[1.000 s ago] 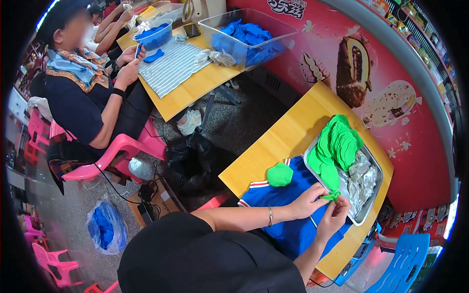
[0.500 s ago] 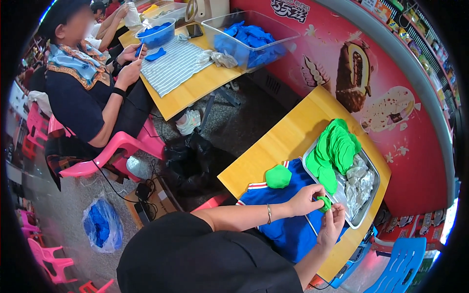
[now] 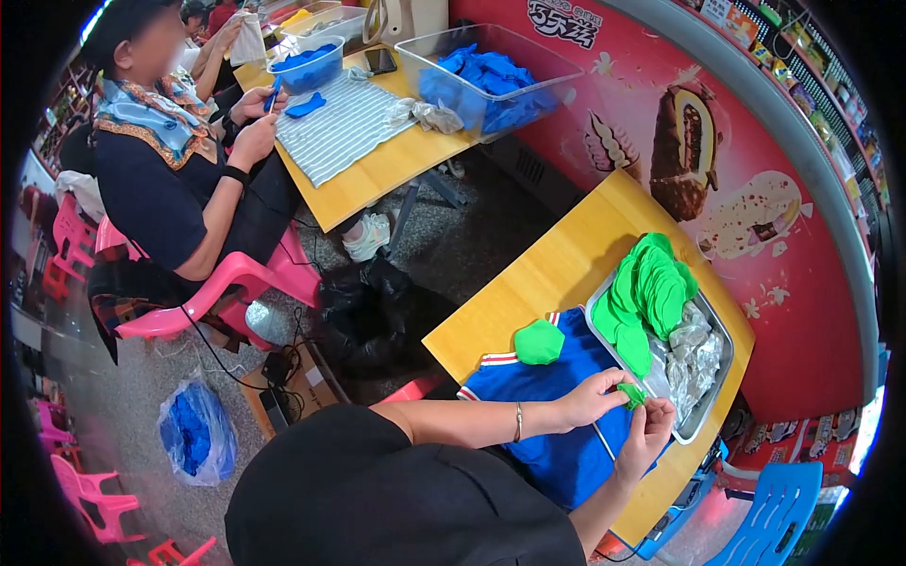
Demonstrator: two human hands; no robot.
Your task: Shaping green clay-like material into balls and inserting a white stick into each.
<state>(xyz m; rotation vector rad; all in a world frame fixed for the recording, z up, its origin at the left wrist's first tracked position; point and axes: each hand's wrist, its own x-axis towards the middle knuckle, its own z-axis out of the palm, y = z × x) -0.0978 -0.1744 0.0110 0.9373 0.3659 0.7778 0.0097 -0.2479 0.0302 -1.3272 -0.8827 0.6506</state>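
My left hand (image 3: pixel 593 400) and my right hand (image 3: pixel 647 432) meet at the near edge of a metal tray, fingertips pinched on a small folded green fabric piece (image 3: pixel 633 394) between them. A thin pale stick (image 3: pixel 604 441) slants down below my left hand. Under both hands spreads a blue cloth (image 3: pixel 557 462) with a white-and-red striped border. One flat round green fabric piece (image 3: pixel 539 342) lies on its far left part. In the tray (image 3: pixel 692 429) a heap of like green pieces (image 3: pixel 651 292) is piled beside crumpled clear plastic (image 3: pixel 694 358).
A seated person (image 3: pixel 156 203) works at another yellow table (image 3: pixel 363 193) at the far left, holding a blue piece. That table bears a clear bin (image 3: pixel 557 90) of blue pieces. A black-lined waste bin (image 3: pixel 363 311) stands between the tables. A blue chair (image 3: pixel 774 514) is at right.
My right hand has shifted slightly right and its fingers have closed in more. The green piece between my hands looks more stretched out. My left hand stays nearly in place.
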